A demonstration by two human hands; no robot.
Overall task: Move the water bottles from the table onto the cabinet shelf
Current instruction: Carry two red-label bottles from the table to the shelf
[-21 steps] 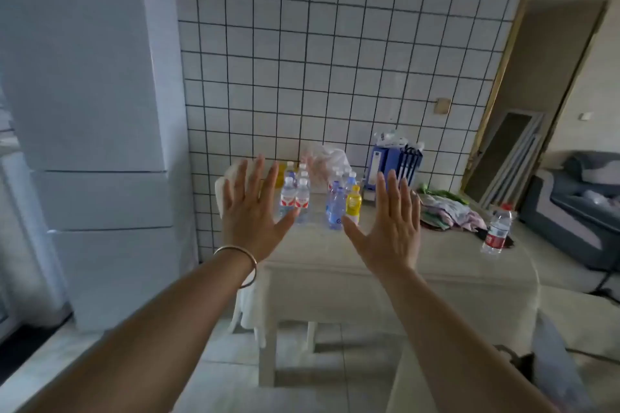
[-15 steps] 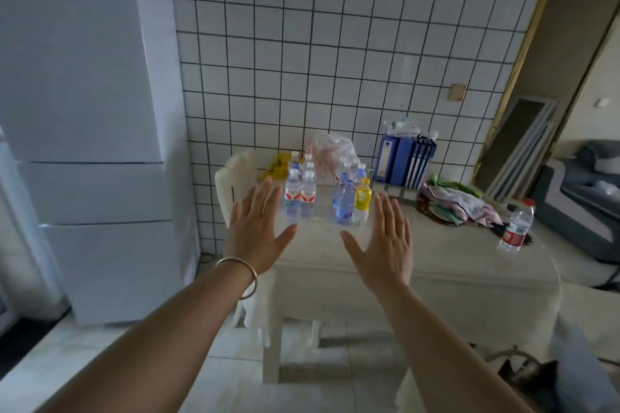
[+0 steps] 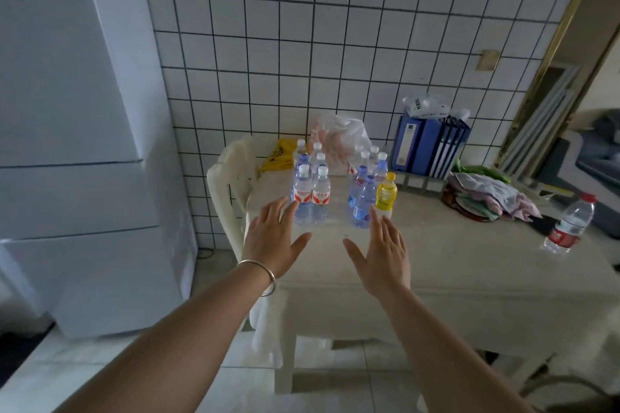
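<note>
Water bottles (image 3: 312, 193) stand clustered on the surface (image 3: 469, 258) near the tiled wall (image 3: 335, 43). Left hand (image 3: 273, 240) and right hand (image 3: 384, 253) hover just before them, fingers straight and spread apart, holding nothing. Another bottle (image 3: 568, 223) stands well apart from the cluster.

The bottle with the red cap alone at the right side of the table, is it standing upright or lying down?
Upright. The red-capped bottle stands on its base on the table, cap at the top, apart from the other bottles.
</note>
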